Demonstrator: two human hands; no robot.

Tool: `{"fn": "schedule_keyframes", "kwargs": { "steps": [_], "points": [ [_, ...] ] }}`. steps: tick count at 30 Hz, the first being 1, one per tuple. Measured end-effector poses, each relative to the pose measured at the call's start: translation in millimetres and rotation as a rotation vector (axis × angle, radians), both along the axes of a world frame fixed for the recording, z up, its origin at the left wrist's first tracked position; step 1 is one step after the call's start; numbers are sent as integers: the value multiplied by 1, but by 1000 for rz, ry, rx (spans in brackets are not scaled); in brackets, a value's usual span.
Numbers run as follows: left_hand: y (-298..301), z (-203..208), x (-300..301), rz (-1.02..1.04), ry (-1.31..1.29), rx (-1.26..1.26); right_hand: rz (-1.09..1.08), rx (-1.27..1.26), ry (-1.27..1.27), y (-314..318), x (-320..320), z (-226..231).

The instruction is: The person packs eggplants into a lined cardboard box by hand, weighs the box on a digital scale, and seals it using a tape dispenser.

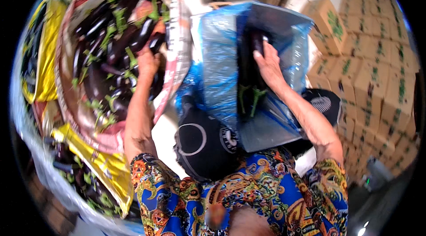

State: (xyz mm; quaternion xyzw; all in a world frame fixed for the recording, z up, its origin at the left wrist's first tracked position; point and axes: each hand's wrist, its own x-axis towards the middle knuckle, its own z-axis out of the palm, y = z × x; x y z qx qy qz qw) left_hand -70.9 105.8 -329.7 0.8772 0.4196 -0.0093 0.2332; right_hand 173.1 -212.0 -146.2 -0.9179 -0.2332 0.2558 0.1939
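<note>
Glossy, smooth-skinned aubergines (pixel 111 45) fill a coarse woven plastic sack (pixel 177 36). The box liner (pixel 219 63) is thin, crinkled, shiny blue plastic film. The stacked boxes (pixel 377 71) are matt brown cardboard.

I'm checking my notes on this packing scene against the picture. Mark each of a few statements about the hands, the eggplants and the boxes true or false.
1. The left hand reaches into a big sack full of dark eggplants. True.
2. The right hand rests on an eggplant inside a box lined with blue plastic. True.
3. The lined box is filled to the brim. False: only a few eggplants show in it, with bare liner around them.
4. Stacked cardboard boxes stand on the person's left. False: they are on the right.
5. The sleeves are plain white. False: they are brightly patterned.
</note>
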Motion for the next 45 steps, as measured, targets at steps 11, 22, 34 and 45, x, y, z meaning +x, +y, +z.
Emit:
{"fn": "schedule_keyframes", "kwargs": {
  "steps": [11, 22, 34, 45],
  "points": [
    [16, 27, -16, 186, -164, -103, 121, -88, 373, -55, -22, 72],
    [-84, 341, 72, -584, -977, 163, -282, 334, 939, -50, 21, 40],
    [-183, 231, 179, -1277, -610, -368, -618, 733, 1071, -45, 2, 36],
    [-179, 190, 175, -1039, -401, -328, 35, 232, -50, -53, -37, 47]
  ]
}}
